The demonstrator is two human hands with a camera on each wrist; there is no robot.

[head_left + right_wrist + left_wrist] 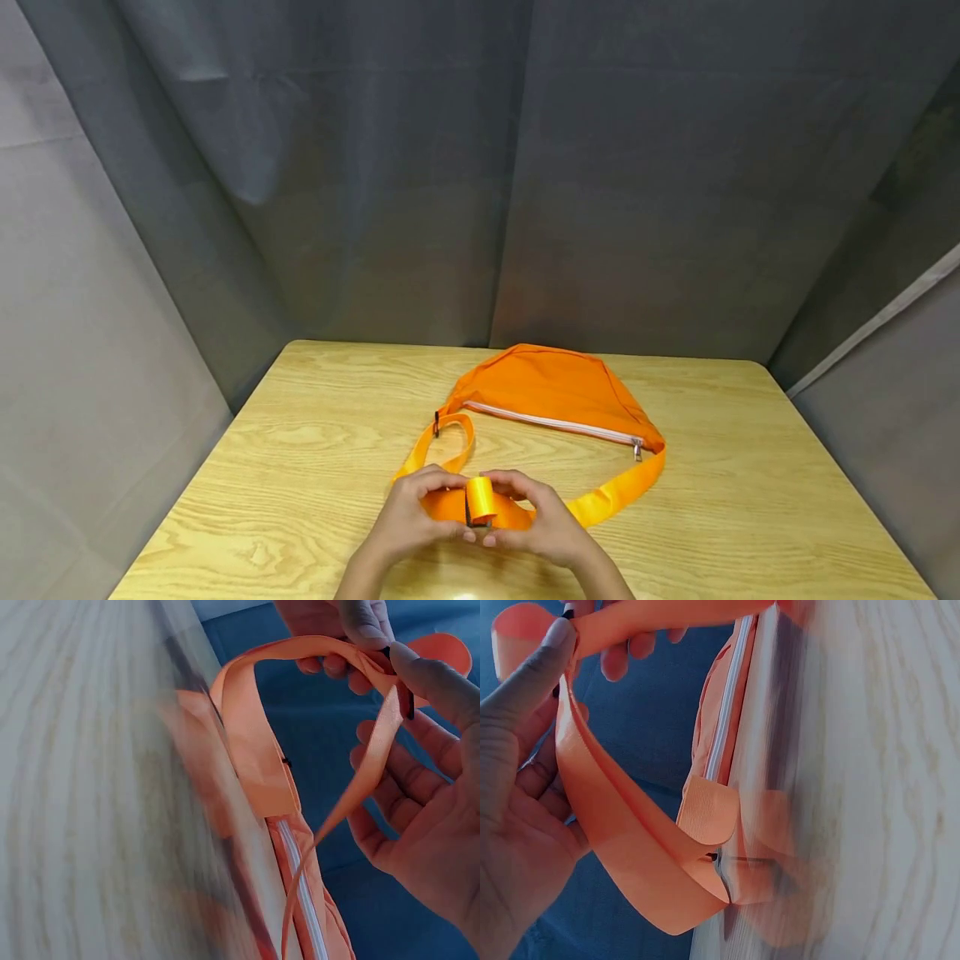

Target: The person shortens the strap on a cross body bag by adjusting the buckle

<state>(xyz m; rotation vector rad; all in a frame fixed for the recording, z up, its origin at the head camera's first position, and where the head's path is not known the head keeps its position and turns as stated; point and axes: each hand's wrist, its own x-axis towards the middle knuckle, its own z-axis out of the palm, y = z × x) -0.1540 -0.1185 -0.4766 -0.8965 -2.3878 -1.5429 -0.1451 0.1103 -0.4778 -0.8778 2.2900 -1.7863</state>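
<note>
Cloth point(97, 317) hangs beside the table's point(300, 433) left edge; by the near edge, left hand point(411, 512) then right hand point(543, 518) pinch the orange strap point(613, 498) at its dark buckle point(406, 701), partly covering it; behind, the orange bag point(551, 387) lies at the far edge.

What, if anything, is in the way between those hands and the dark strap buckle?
Nothing visible: the left hand and right hand hold the dark strap buckle from either side. A loop of orange strap stands up between their fingers, but blocks neither hand.
</note>
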